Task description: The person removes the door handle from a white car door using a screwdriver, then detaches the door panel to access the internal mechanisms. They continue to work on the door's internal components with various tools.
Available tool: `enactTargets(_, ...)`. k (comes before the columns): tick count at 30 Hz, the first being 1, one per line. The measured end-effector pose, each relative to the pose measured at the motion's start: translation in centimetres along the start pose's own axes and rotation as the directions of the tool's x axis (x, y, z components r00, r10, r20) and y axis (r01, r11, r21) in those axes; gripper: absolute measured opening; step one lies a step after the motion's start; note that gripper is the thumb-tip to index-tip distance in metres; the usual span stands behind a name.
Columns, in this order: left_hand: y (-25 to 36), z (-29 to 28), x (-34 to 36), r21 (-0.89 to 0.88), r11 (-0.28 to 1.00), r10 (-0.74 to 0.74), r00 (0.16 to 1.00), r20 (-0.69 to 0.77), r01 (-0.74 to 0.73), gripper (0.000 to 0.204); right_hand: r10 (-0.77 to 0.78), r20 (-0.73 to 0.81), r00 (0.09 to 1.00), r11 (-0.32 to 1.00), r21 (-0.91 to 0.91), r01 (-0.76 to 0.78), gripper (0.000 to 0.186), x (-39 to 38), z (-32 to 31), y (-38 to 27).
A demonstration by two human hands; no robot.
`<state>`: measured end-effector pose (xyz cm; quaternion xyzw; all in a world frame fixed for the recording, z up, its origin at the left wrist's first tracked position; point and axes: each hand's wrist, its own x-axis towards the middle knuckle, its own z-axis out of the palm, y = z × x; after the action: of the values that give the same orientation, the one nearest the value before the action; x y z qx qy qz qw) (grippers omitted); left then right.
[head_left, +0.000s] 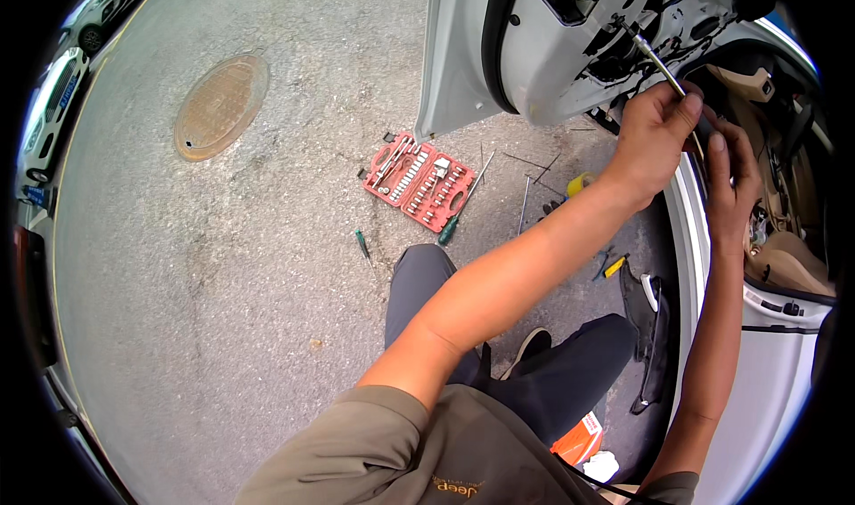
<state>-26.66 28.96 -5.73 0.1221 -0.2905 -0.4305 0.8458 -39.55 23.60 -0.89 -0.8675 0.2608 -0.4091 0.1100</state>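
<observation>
My left hand [652, 144] grips a long silver metal rod tool [659, 63], which reaches up to the inner metal of an open silver car door [545, 69]. The door's trim is off, with black openings, wires and fittings showing. Just right of and below it, my right hand [730, 180] has its fingers curled at the lower end of the same rod, partly hiding it. The tool's far tip meets the door near a small dark opening.
On the pavement lie an open red socket case [417, 180], green screwdrivers [361, 242], yellow tape [579, 183], black trim [643, 309] and an orange package [574, 438]. The car's doorway [784, 264] is at right. A manhole cover [221, 106] and parked cars [49, 118] are left.
</observation>
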Motion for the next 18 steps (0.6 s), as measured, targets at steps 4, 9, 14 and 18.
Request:
enactTargets(4, -0.3, 0.7, -0.2, -0.086, 0.996, -0.023, 0.999, -0.038, 0.020, 0.015, -0.209, -0.086, 0.974, 0.971, -0.137, 0.196, 0.034, -0.6, 0.2, 1.8)
enactTargets(9, 1.2, 0.0, -0.2, 0.229, 0.968, -0.076, 0.991, -0.111, 0.100, 0.027, 0.589, 0.406, 0.699, 0.287, 0.703, -0.650, 0.033, -0.8, 0.9, -2.3)
enactTargets(14, 1.9, -0.2, -0.9, 0.225, 0.969, -0.092, 0.993, -0.071, 0.106, 0.030, 0.432, 0.692, 0.579, -0.034, 0.654, -0.756, 0.039, -0.7, -0.1, -3.1)
enactTargets(18, 1.2, 0.5, -0.6, 0.228, 0.968, -0.082, 0.992, -0.098, 0.102, 0.026, 0.312, 0.013, 0.950, 0.886, 0.356, -0.296, 0.032, -1.3, 0.9, -2.3)
